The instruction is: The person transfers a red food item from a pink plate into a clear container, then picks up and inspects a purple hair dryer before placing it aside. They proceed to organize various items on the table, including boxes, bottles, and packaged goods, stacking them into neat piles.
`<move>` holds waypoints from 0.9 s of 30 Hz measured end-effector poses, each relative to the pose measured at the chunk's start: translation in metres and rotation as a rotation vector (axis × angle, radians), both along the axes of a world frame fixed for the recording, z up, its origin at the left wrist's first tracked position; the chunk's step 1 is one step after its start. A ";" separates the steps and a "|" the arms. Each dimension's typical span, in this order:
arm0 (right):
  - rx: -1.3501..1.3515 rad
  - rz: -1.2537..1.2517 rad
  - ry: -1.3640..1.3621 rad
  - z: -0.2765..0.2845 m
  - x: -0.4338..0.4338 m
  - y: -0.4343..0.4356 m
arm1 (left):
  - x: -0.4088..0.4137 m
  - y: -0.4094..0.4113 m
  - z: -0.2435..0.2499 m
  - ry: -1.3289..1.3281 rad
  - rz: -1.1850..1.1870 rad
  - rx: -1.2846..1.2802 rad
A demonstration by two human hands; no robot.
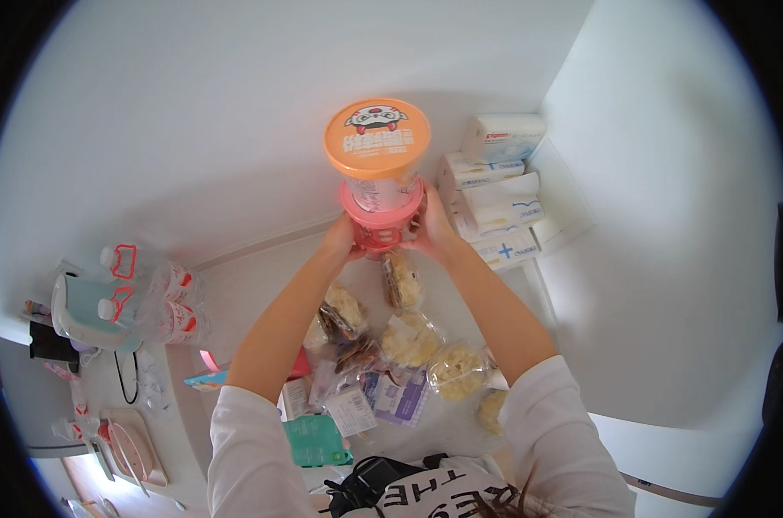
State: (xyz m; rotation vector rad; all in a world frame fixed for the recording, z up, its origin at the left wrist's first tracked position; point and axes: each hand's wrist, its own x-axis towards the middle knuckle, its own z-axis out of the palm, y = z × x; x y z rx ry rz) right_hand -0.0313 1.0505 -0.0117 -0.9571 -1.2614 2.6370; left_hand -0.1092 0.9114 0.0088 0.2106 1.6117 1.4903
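Note:
Both my hands are closed around a pink-lidded tub (385, 234) near the back wall. My left hand (344, 236) grips its left side, and my right hand (432, 226) grips the right side. Stacked on its pink lid is a second tub with an orange lid (377, 137), which bears a cartoon animal face and writing. Just below the tubs lies a clear bag of dried noodle cakes (402, 280). More round noodle cakes in clear wrap (412, 338) lie between my forearms. Whether the pink tub touches the counter is hard to tell.
White tissue packs (498, 201) are piled at the right by the wall. Nearer me lie a purple packet (399, 396), a white box (351, 412) and a green package (318, 441). Large clear bottles (178, 301) with red handles stand left, beside a pale-green appliance (93, 311).

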 end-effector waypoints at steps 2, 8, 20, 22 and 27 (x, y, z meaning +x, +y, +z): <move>-0.035 -0.077 -0.004 0.001 0.010 0.007 | 0.013 0.012 0.021 -0.044 -0.033 0.086; -0.004 -0.216 0.140 0.026 0.034 0.002 | 0.024 0.045 0.017 -0.104 -0.022 0.221; -0.082 -0.253 0.427 0.001 0.026 0.019 | 0.009 0.073 -0.068 -0.159 0.264 0.390; -0.091 -0.248 0.429 -0.001 0.026 0.018 | 0.009 0.074 -0.080 -0.099 0.263 0.450; -0.085 -0.181 0.349 -0.020 0.028 0.022 | -0.004 0.078 -0.116 0.310 0.069 0.122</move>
